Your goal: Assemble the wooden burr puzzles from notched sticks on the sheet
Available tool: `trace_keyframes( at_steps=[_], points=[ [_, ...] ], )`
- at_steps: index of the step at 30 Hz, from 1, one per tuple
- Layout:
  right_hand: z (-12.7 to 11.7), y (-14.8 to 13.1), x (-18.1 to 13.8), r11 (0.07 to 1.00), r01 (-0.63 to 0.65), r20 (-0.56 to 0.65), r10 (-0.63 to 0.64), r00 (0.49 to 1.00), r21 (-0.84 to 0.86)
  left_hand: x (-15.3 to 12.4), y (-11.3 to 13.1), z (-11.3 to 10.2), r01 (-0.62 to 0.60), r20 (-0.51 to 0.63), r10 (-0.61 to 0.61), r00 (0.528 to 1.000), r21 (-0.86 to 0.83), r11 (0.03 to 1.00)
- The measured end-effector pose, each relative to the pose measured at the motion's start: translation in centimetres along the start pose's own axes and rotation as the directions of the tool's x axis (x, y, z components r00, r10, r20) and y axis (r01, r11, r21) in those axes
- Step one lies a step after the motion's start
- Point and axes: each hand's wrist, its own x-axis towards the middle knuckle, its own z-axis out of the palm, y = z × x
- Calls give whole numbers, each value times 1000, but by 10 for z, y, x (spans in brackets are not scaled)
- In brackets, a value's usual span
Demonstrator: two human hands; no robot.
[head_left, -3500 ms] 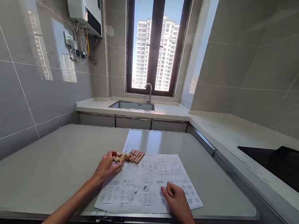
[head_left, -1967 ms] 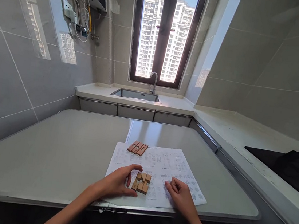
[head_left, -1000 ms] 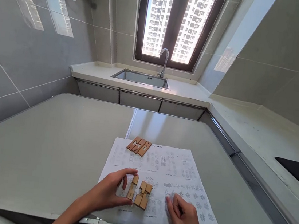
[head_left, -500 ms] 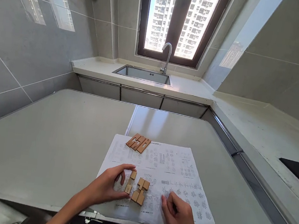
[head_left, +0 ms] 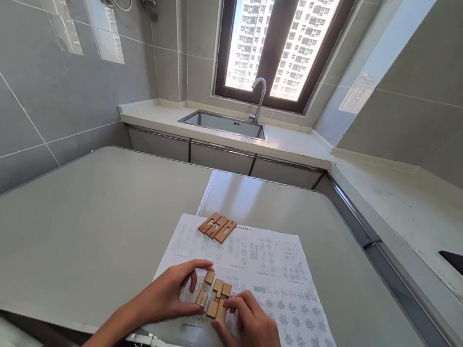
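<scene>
My left hand (head_left: 175,291) grips a notched light-wood puzzle piece (head_left: 202,299) by its two ends, between thumb and fingers. Just right of it lies a pair of similar notched wooden pieces (head_left: 219,300), set side by side on the printed sheet (head_left: 285,283). My right hand (head_left: 251,330) has its thumb and index finger at the right edge of that pair, pinching the rightmost piece. Farther up the sheet rest several flat reddish-brown wooden pieces (head_left: 216,227) with slots and cutouts, side by side and out of reach of both hands.
The sheet, covered in small diagrams, lies on a pale table (head_left: 122,227) with a seam (head_left: 206,193) running away from me. Beyond the table are a counter with a sink (head_left: 223,124) and faucet (head_left: 260,100). A side counter (head_left: 425,193) runs along the right.
My right hand has moved left from the sheet to the wooden pair and now touches it. My left hand keeps hold of its piece. The view has tilted slightly upward.
</scene>
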Motion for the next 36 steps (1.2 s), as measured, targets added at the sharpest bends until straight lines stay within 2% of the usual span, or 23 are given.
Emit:
trace_keyframes(
  at_steps=[2, 4, 6, 8, 9, 11, 14, 20, 23, 26, 31, 36],
  points=[
    [-4, -1, 6, 984, -88, 34, 84, 996, 152, -1, 0, 0, -4, -10, 4, 1000, 2, 1000],
    [-11, -3, 13, 897, -231, 90, 213, 973, 376, -1, 0, 1, -8, -17, 8, 1000, 2, 1000],
    [-18, -5, 19, 694, -395, 236, 317, 918, 602, -1, -1, 2, -4, -16, 4, 1000, 2, 1000],
    [-22, -7, 24, 482, -474, 341, 341, 876, 737, -2, -3, 2, -1, -11, 1, 1000, -3, 1000],
    [-24, -8, 26, 410, -486, 366, 338, 867, 772, -2, -4, 2, -2, -11, 2, 1000, -7, 1000],
    [-26, -10, 29, 353, -479, 372, 331, 867, 803, -3, -5, 3, -6, -14, 6, 1000, -11, 1000],
    [-30, -12, 32, 417, -449, 338, 313, 887, 791, -3, -5, 3, -3, -16, 3, 1000, 0, 1000],
    [-38, -13, 38, 668, -402, 318, 252, 914, 626, -2, -5, 4, -17, -15, 17, 1000, 4, 1000],
    [-38, -11, 41, 801, -321, 206, 249, 946, 506, -2, -8, 5, -11, -24, 10, 1000, -7, 1000],
    [-36, -7, 44, 895, -224, 83, 208, 975, 386, 0, -12, 5, -2, -29, 2, 1000, -16, 1000],
    [-39, -7, 61, 947, -49, 19, 45, 999, 318, 15, -12, -4, -69, -36, 69, 997, 18, 997],
    [-48, -6, 92, 922, -29, 41, 14, 999, 386, 46, -3, -14, -231, -158, 221, 962, -47, 972]
  ],
)
